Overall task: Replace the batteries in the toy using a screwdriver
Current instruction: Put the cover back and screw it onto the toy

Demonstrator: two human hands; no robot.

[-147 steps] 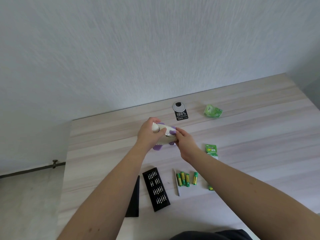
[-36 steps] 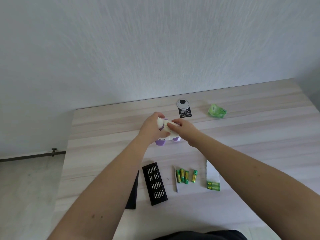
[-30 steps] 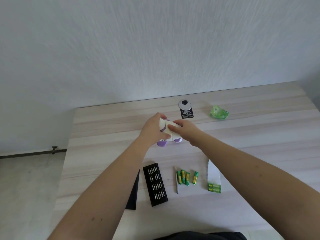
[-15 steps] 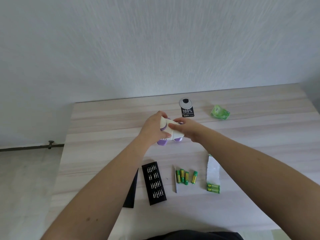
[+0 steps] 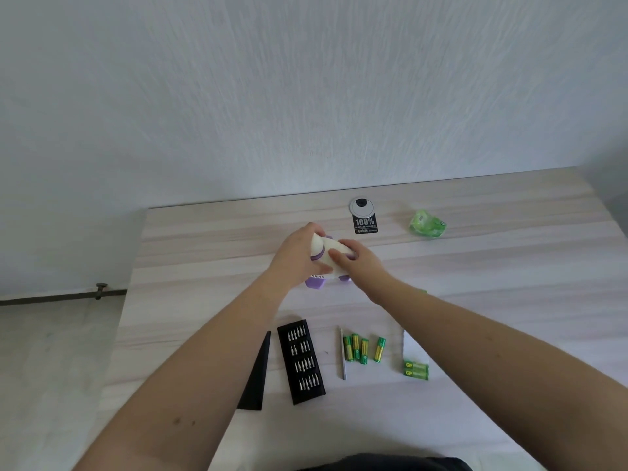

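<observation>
A white and purple toy (image 5: 323, 256) stands on the wooden table (image 5: 509, 266) near the middle. My left hand (image 5: 297, 254) grips its left side. My right hand (image 5: 356, 263) covers its right side, fingers curled over the top. Nearer to me lie a thin screwdriver (image 5: 342, 355), several loose green batteries (image 5: 362, 348) and two more green batteries (image 5: 416, 369) at a white card. The toy's underside is hidden by my hands.
A black bit case (image 5: 301, 362) lies open with its black lid (image 5: 256, 375) to its left. At the back are a grey cable grommet (image 5: 361, 207), a black label (image 5: 365, 224) and a crumpled green wrapper (image 5: 427, 224). The table's left edge drops to the floor.
Earlier my right hand left the toy's front and moved onto its top right. The green battery pack near my right forearm now lies lower by the white card. Over the last second little moves.
</observation>
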